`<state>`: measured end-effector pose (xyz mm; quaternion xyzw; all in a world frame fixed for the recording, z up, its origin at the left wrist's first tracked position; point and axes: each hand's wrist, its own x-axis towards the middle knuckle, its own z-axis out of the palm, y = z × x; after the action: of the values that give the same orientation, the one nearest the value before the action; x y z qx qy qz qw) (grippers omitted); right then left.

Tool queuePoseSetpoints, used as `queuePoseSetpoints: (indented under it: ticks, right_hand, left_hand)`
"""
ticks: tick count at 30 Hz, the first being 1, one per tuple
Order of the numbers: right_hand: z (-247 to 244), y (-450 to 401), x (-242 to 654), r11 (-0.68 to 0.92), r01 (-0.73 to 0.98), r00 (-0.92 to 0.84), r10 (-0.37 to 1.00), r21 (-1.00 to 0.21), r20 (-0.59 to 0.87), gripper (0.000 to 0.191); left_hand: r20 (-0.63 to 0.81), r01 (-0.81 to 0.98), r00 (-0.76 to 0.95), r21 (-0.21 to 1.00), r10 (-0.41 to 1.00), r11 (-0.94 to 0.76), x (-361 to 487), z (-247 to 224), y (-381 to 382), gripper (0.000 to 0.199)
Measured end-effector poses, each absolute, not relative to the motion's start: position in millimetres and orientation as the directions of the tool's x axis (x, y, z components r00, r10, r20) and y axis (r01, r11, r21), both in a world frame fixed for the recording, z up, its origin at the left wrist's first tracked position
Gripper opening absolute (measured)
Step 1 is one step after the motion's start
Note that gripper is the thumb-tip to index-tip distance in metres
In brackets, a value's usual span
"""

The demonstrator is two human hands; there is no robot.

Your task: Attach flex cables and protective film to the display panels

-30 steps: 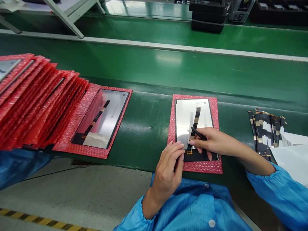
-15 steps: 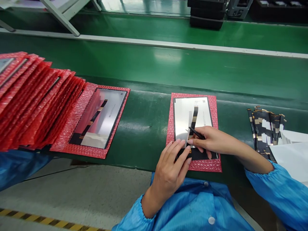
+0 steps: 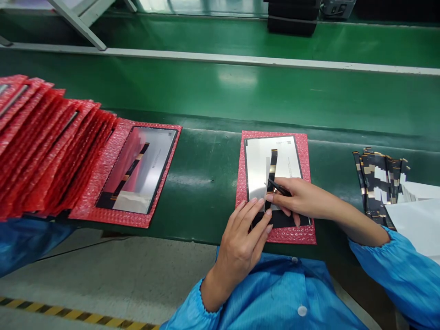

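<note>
A silvery-backed display panel (image 3: 287, 160) with a black lower band lies on a pink bubble-wrap bag (image 3: 292, 236). Up its middle runs a black and gold flex cable (image 3: 272, 166). My right hand (image 3: 304, 198) grips black tweezers (image 3: 281, 188), whose tip is at the cable's left side. The fingers of my left hand (image 3: 240, 243) are stretched out over the panel's lower left, fingertips by the cable's bottom end. What lies under those fingertips is hidden.
To the left, another panel (image 3: 144, 174) with a cable rests on bubble wrap, beside a leaning row of red bubble-wrap bags (image 3: 51, 151). Several loose flex cables (image 3: 376, 183) and white sheets (image 3: 415, 224) lie at the right. Black trays (image 3: 292, 18) stand at the back.
The flex cable's upper part and the tweezers have shifted slightly left over the panel. My left hand stays in nearly the same place. The whole view has moved a little.
</note>
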<state>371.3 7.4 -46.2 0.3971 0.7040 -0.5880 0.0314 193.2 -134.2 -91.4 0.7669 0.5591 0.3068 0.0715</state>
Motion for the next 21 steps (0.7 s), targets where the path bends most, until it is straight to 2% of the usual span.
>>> queuePoseSetpoints:
  ticks: [6,10,21]
  right_hand:
    - [-47.4,6.9,371.4,0.007,0.581,-0.69,0.535,-0.814,-0.488,0.029]
    - [-47.1,7.0,370.4,0.026,0.597,-0.688,0.53,-0.802,-0.495,0.029]
    - [-47.5,7.0,370.4,0.011,0.609,-0.683,0.516,-0.793,-0.517,0.03]
  left_hand:
    - [0.401,0.823,0.201,0.425,0.894,-0.376,192.9,-92.3,-134.6,0.048]
    - [0.422,0.817,0.142,0.461,0.896,-0.347,191.5,-94.9,-138.1,0.057]
    - [0.409,0.852,0.176,0.393,0.895,-0.347,192.1,-95.5,-139.5,0.048]
